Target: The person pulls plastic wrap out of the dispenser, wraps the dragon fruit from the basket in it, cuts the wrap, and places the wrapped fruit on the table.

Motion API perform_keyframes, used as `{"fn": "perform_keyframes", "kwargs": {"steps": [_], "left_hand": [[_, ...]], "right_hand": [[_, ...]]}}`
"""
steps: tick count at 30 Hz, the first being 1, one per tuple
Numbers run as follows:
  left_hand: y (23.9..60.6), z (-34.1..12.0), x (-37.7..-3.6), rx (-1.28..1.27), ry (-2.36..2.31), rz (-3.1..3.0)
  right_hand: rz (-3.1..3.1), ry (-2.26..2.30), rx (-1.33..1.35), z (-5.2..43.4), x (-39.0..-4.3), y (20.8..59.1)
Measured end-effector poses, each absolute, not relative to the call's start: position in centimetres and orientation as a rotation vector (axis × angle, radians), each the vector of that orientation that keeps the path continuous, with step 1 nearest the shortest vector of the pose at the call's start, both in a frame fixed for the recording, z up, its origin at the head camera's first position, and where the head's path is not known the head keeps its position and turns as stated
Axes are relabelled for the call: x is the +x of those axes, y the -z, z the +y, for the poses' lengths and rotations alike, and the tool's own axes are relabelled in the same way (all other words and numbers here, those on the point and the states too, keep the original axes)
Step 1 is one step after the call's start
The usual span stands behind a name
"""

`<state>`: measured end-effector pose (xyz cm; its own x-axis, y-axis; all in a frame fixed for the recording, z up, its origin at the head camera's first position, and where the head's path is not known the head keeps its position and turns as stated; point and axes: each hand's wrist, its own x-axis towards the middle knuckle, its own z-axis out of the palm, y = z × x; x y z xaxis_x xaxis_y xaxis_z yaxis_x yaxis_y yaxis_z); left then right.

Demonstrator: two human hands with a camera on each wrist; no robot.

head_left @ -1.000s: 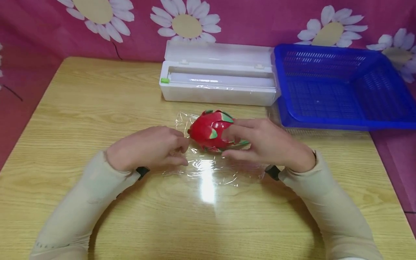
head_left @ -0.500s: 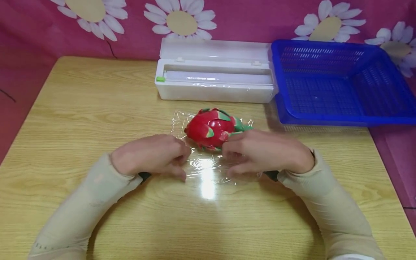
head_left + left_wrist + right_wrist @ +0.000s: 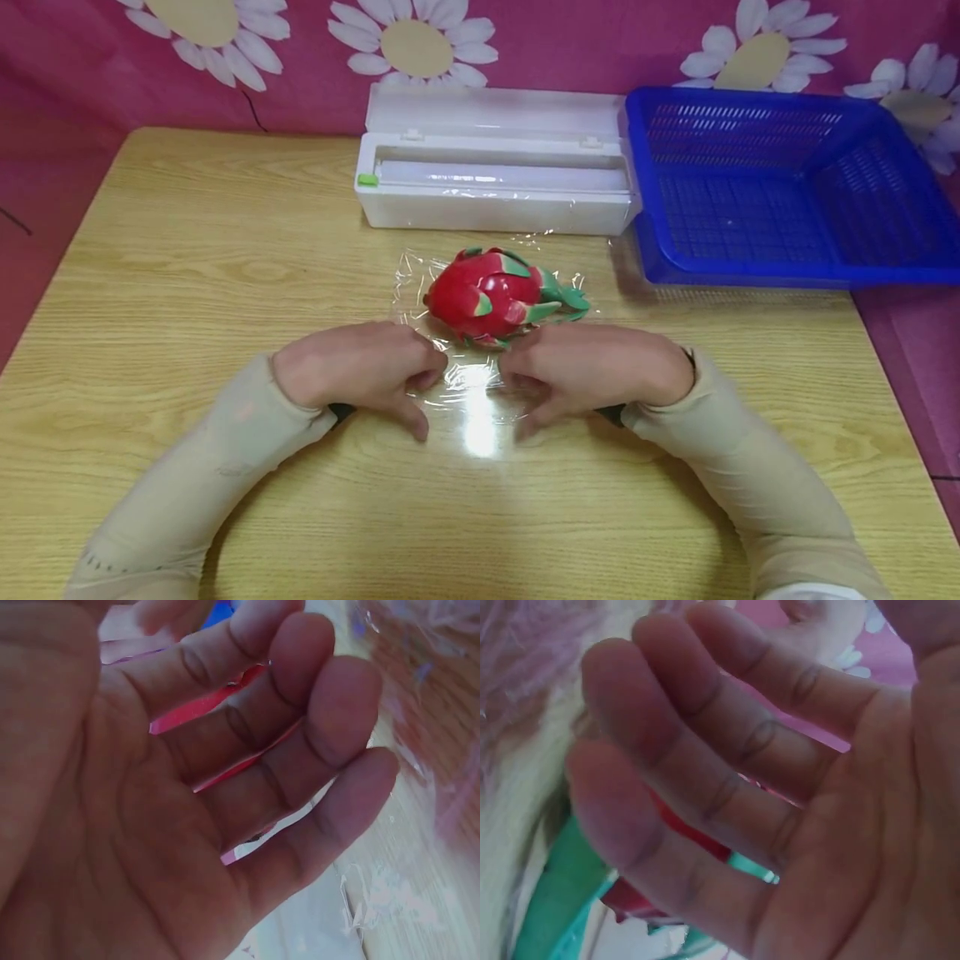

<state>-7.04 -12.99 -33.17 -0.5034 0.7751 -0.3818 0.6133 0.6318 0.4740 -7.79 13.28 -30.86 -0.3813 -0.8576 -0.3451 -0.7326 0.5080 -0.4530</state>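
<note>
Both hands hovered low over the near edge of the cling film (image 3: 480, 392), the left hand (image 3: 360, 367) and right hand (image 3: 592, 367) loosely curled, seemingly grasping nothing, though fingertip contact with the film was hard to judge. The dragon fruit (image 3: 487, 296) lay on the film just beyond them, the dispenser box (image 3: 495, 183) and blue basket (image 3: 787, 192) behind it.

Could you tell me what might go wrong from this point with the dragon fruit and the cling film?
The dragon fruit lies loose on the cling film, with neither the left hand nor the right hand on it, so lifting the near edge may roll it off. The film is already wrinkled and may cling to itself or the fingers. The fruit's green tips could snag or tear it.
</note>
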Motion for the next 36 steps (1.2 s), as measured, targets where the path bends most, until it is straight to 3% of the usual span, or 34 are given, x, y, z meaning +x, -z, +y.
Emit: {"fn": "perform_keyframes", "kwargs": {"steps": [22,36], "left_hand": [[32.7,-13.6,-7.1,1.248,-0.412,2.291],[32.0,-14.3,-7.0,1.327,-0.457,2.327]], "right_hand": [[2.1,0.11,-1.03,12.2,-7.7,32.2],[2.155,0.054,-1.134,12.2,-7.3,33.3]]}}
